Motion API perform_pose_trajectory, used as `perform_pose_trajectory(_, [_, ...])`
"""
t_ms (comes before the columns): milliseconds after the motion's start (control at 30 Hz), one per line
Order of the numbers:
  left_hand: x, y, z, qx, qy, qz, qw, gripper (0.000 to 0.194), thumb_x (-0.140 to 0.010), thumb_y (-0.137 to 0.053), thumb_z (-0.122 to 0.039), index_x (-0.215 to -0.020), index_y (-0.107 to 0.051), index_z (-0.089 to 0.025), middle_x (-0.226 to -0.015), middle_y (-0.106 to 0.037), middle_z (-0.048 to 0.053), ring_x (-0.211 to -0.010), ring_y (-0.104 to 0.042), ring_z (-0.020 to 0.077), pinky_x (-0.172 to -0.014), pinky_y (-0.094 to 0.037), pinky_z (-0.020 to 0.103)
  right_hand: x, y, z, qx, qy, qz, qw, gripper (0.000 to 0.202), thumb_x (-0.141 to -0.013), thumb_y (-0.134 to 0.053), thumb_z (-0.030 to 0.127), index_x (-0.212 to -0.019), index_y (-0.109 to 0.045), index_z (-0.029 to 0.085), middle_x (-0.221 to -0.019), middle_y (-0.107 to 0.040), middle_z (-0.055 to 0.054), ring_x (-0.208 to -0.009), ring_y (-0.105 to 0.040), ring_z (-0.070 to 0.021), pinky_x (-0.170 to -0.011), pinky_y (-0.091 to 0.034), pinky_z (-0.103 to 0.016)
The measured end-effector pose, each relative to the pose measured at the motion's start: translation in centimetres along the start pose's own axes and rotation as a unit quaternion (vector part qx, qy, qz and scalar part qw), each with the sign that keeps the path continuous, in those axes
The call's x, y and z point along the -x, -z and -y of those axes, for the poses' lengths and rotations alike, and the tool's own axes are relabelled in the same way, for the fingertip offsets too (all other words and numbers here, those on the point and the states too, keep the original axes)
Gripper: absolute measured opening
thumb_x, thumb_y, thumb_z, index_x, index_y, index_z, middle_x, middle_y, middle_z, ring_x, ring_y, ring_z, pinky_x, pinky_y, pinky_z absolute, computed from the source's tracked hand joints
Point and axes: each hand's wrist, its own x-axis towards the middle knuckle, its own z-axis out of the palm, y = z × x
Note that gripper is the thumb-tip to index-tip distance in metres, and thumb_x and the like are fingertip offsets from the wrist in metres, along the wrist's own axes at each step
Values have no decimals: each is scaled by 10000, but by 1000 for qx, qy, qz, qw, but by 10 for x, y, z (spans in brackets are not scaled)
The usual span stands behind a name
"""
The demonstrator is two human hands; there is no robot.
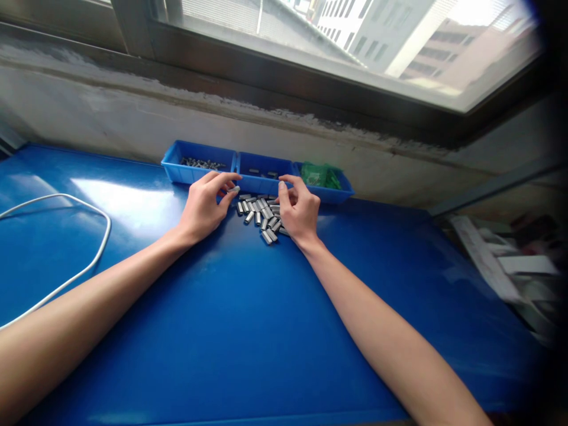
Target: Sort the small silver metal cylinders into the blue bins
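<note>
A loose pile of small metal cylinders with dark ends [265,214] lies on the blue table between my two hands. My left hand [205,204] is at the pile's left side, thumb and fingers bent around a small grey metal piece [233,189]. On the other side, my right hand [300,208] hovers at the pile's right edge and covers part of it. Its thumb and index finger are pinched close together; whatever they hold, if anything, is too small to name.
Behind the pile stand three joined blue bins: the left bin [189,173] holds small metal parts, the middle bin [261,160] a few cylinders, the right bin [339,194] green plastic bags [317,175]. A white cable [106,228] curves across the table's left. A wall and window rise behind.
</note>
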Motion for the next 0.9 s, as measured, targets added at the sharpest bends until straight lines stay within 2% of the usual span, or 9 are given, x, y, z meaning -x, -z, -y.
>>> perform_pose_trajectory(100, [0, 3, -6, 16, -23, -4, 1000, 228, -916, -674, -287, -1118, -727, -196, -993, -737, 47, -901, -694, 187, -891, -553, 304, 3, 2, 2, -7, 37, 24, 999, 270, -978, -549, 412, -1124, -697, 240, -706, -708, 20, -534, -597, -140, -620, -492, -273])
perform_pose_trajectory(167, [0, 4, -9, 27, -33, -4, 999, 210, -903, -711, -319, -1071, -732, -194, -974, -751, 50, -899, -703, 191, -892, -555, 306, 4, 4, 4, -13, 85, 48, 995, 244, -946, -593, 365, -1127, -696, 237, -753, -713, 21, -542, -573, -133, -636, -502, -275])
perform_pose_trajectory(267, [1, 4, -10, 69, -36, -13, 997, 228, -892, -748, -347, -1048, -733, -181, -962, -769, 55, -860, -724, 183, -858, -571, 288, 7, 5, 4, -26, 173, 84, 981, 257, -903, -631, 286, -1141, -701, 219, -884, -736, -16, -682, -630, -159, -748, -541, -299])
perform_pose_trajectory(367, [1, 2, -9, 117, -21, -15, 993, 291, -887, -766, -393, -1066, -727, -167, -938, -776, 57, -827, -740, 179, -849, -591, 284, 8, 5, 3, -30, 221, 111, 969, 267, -898, -636, 259, -1150, -712, 214, -977, -745, -49, -854, -680, -198, -857, -556, -329])
perform_pose_trajectory(600, [1, 1, -7, 149, 29, 16, 988, 431, -893, -732, -545, -1114, -691, -178, -912, -779, 52, -831, -753, 186, -862, -610, 301, 8, 0, -1, -34, 242, 131, 961, 227, -972, -627, 338, -1130, -744, 223, -1033, -756, -66, -907, -701, -195, -868, -565, -321])
perform_pose_trajectory(767, [1, 1, -6, 144, 27, 24, 989, 422, -897, -727, -541, -1124, -686, -188, -901, -778, 45, -822, -751, 183, -844, -610, 293, 8, -1, -3, -39, 249, 142, 957, 222, -996, -623, 376, -1101, -752, 229, -1020, -756, -65, -902, -706, -188, -849, -560, -308])
perform_pose_trajectory(900, [0, 1, -6, 141, 35, 34, 989, 417, -903, -718, -529, -1146, -663, -195, -906, -780, 46, -838, -753, 189, -855, -609, 302, 7, 0, -3, -23, 233, 138, 962, 282, -992, -632, 418, -1196, -716, 244, -984, -751, -51, -894, -703, -194, -852, -556, -311])
